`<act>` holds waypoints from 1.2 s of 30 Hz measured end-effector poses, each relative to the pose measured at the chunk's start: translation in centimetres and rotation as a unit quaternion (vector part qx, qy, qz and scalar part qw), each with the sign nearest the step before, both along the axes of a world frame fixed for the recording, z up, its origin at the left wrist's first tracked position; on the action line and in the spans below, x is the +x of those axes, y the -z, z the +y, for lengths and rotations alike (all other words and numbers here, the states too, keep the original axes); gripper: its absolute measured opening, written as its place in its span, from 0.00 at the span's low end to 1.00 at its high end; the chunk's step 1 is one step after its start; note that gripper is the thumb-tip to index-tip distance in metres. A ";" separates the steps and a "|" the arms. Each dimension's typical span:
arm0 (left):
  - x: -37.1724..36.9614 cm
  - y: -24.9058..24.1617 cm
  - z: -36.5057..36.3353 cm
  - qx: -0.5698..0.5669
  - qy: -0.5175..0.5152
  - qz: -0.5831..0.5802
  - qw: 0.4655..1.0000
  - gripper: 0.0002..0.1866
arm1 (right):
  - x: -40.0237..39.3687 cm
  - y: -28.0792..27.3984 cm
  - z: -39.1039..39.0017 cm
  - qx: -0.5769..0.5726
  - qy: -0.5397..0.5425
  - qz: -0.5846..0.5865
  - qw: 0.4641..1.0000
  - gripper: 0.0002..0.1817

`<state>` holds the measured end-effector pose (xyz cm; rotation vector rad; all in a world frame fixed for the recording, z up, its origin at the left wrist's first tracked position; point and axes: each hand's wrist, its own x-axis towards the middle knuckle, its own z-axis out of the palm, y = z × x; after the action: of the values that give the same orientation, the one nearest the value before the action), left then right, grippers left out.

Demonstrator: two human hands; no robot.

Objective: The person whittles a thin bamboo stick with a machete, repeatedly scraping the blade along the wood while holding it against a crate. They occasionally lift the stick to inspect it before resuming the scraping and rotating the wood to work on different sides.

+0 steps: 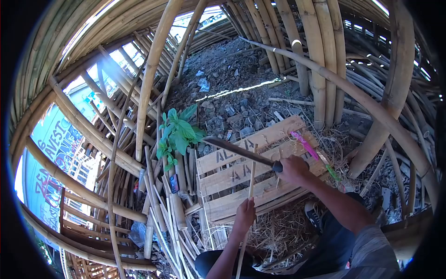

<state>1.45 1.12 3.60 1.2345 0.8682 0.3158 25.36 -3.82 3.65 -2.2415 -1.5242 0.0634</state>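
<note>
My right hand [293, 170] is wrapped round the dark handle of a machete [238, 150]. Its long blade points to the upper left and crosses the upper part of a thin bamboo stick [252, 183]. That stick stands nearly upright in my left hand [245, 215], which grips it around the middle, with its lower part running down between my legs. Beneath both hands lies a slatted wooden crate [225, 191] with dark stencilled letters. Bright pink twine [304, 143] and green twine [332, 172] lie at its right side.
Split bamboo strips [172, 232] lie to the left, near a phone [174, 183] and a leafy green plant [178, 132]. A slanting bamboo pole [334, 83] passes at the right. Rubble [218, 116] covers the ground behind the crate. Bamboo shavings [278, 237] lie by my feet.
</note>
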 end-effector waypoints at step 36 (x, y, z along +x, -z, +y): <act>-0.5 -0.7 -1.8 -0.054 -0.006 -0.009 0.998 0.18 | -1.0 -1.5 0.4 -0.041 -0.096 -0.030 0.994 0.12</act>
<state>0.94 -0.70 4.34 1.1256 0.8672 0.2855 24.40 -3.47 5.20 -2.1708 -1.7954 0.1194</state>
